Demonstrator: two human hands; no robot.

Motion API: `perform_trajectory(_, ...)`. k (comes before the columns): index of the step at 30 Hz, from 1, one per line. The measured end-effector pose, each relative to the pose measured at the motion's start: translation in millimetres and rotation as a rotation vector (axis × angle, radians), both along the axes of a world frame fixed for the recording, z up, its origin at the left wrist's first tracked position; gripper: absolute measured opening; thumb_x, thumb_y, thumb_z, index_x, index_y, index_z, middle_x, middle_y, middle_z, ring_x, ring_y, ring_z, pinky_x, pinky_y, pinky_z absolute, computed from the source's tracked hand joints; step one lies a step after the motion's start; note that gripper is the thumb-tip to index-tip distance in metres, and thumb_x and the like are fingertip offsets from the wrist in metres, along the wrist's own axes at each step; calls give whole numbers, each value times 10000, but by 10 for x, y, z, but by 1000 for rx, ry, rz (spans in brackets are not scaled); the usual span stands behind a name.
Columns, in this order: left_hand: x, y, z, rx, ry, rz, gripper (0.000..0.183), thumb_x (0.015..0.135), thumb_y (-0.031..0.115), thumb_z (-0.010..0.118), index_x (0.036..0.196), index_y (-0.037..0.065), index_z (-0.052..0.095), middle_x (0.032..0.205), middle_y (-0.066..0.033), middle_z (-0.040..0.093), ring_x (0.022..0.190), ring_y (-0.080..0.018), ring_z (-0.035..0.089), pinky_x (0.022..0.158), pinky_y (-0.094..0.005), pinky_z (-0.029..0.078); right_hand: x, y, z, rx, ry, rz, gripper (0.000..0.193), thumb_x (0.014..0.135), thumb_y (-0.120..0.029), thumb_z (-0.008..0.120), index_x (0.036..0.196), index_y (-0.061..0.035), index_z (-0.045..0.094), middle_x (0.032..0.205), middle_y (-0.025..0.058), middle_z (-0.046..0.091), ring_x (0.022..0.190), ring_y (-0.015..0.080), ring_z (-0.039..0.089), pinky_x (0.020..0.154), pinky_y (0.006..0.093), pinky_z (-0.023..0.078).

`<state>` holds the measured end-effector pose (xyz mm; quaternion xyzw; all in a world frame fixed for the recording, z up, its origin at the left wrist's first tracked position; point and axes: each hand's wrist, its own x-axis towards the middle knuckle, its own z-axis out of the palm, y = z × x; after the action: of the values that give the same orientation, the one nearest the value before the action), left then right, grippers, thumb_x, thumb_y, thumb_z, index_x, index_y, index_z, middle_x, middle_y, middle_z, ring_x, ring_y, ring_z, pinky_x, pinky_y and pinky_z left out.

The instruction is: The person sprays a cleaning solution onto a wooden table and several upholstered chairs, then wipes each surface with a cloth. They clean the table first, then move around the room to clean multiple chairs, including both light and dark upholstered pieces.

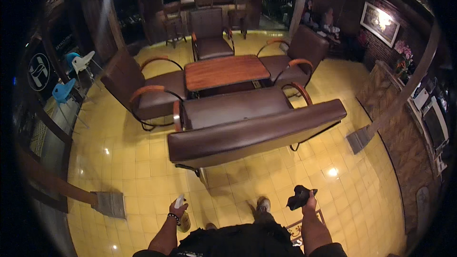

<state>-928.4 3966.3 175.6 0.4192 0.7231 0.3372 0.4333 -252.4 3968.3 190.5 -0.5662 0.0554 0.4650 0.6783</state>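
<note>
A: Brown leather sofa [247,131], its back facing you; how far along are you?

B: By the look of it, nothing is being wiped yet. Your left hand [178,208] is gripping a spray bottle [181,213] just short of the sofa; its contents I cannot tell. Your right hand [310,202] is clutching a dark cloth [299,196], likewise short of the sofa.

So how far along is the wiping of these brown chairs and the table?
Nothing looks wiped yet. The left hand holds a spray bottle and the right hand a dark cloth, both short of the bench. The bench, three chairs and the table are all untouched, so apparently everything is left.
</note>
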Motion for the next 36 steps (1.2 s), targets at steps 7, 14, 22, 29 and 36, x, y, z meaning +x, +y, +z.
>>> perform_trajectory(7, 853, -199, -401, -209, -41, 206, 433, 795, 161, 824, 1205, 81, 706, 950, -51, 737, 816, -169, 691, 763, -334, 567, 1254, 344, -250, -176, -29, 66, 448, 1061, -328, 592, 1314, 41, 574, 1202, 179, 690, 1053, 340, 694, 949, 484, 577)
perform_trajectory(14, 1735, 99, 5, -62, -172, 392, 541, 824, 109, 799, 1346, 81, 659, 1033, -12, 730, 824, -120, 663, 745, -295, 562, 2037, 1195, -200, -189, -221, 281, 553, 1003, -503, 633, 1151, 28, 678, 1035, 148, 727, 909, 298, 713, 881, 454, 574)
perform_trajectory(22, 2500, 980, 2072, 370, -99, 252, 232, 947, 134, 751, 1137, 12, 696, 855, -12, 698, 707, -65, 633, 646, -247, 534, 1907, 1631, -86, -5, -161, 285, 562, 1035, -475, 604, 1339, -4, 562, 1243, 136, 673, 1132, 284, 658, 1039, 454, 514)
perform_trajectory(29, 2246, 1540, 2526, 259, -225, 195, 213, 974, 178, 724, 1065, -11, 685, 773, -39, 672, 671, -127, 644, 636, -290, 527, 1199, 1984, 877, 188, -724, 215, 611, 1040, -444, 606, 1351, 81, 579, 1282, 144, 627, 1160, 265, 568, 1052, 386, 438)
perform_trajectory(36, 1375, 785, 2325, 219, -340, 124, 274, 953, 155, 719, 1184, 10, 697, 750, -26, 667, 685, -111, 637, 653, -285, 519, -1119, 2895, 1647, 50, -1810, 590, 614, 998, -292, 638, 1447, 88, 461, 1662, 320, 190, 1567, 438, 103, 1246, 599, 40)
